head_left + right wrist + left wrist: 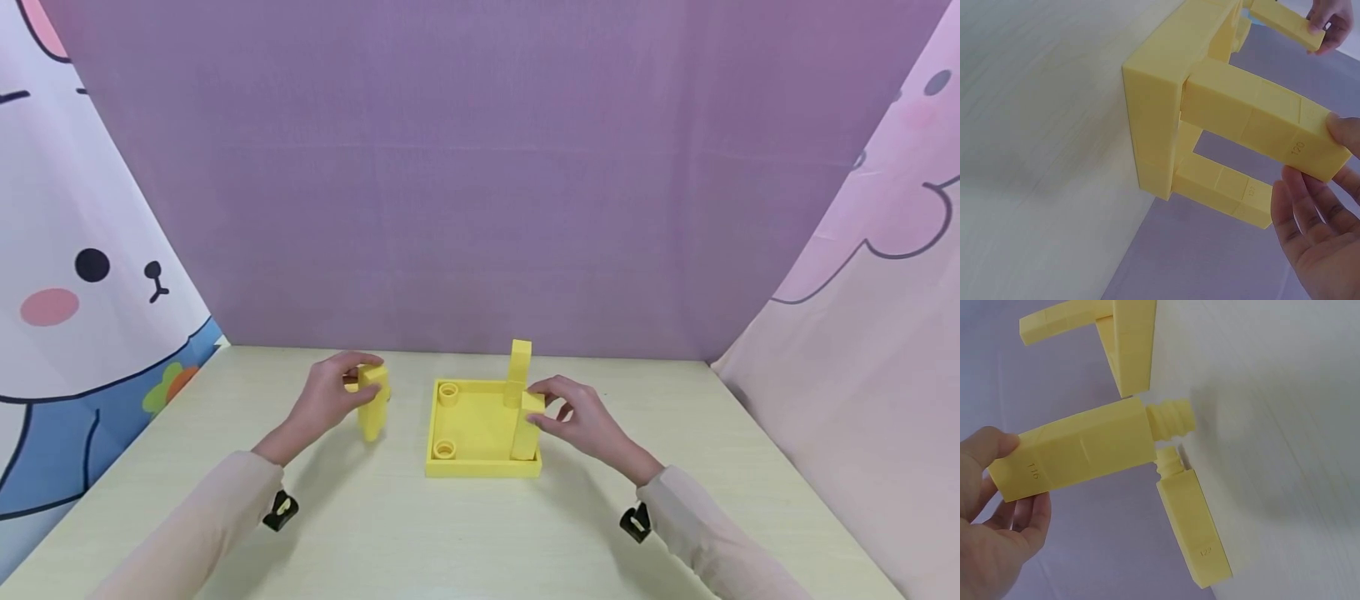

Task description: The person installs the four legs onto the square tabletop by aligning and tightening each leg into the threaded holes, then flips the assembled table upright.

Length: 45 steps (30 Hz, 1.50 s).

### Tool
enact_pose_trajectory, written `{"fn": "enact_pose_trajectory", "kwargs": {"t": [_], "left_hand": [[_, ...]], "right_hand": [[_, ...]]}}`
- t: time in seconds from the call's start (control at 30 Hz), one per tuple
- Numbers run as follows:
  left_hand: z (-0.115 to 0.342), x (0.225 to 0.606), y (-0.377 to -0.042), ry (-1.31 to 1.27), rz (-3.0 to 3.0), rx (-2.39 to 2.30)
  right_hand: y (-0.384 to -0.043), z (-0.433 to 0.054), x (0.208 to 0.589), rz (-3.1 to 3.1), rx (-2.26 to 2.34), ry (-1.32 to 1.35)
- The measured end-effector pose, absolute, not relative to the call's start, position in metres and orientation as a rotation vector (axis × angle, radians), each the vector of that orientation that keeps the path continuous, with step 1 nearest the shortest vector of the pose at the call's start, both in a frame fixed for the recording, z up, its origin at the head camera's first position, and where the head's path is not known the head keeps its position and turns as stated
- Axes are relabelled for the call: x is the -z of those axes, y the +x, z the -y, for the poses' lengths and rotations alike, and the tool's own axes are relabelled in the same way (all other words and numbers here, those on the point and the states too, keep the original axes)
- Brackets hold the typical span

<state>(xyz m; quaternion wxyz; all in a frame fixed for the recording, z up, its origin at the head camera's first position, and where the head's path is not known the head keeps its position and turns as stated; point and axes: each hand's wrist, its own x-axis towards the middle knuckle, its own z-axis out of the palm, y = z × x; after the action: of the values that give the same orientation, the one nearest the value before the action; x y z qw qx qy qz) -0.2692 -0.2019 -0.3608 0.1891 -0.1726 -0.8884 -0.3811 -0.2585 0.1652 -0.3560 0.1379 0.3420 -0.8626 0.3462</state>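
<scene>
Left-hand fingers grip a threaded block marked 116 beside the yellow tray, while right-hand fingers pinch block 120, upright at its near right corner. Holding 120 plumb should help seat it squarely; the far right block appears numbered 127.

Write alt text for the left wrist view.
A left hand grips a yellow block by one end, its threaded end pointing away. A second threaded block lies beyond it on the pale table, with part of a yellow tray at the top.
</scene>
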Motion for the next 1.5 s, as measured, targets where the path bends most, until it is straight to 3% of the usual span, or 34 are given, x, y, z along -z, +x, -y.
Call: {"fn": "enact_pose_trajectory", "kwargs": {"t": [1.5], "left_hand": [[0.133, 0.345, -0.317, -0.648, 2.206, 1.385]], "right_hand": [[-0.258, -0.168, 0.357, 2.500, -1.010, 0.982]]}}
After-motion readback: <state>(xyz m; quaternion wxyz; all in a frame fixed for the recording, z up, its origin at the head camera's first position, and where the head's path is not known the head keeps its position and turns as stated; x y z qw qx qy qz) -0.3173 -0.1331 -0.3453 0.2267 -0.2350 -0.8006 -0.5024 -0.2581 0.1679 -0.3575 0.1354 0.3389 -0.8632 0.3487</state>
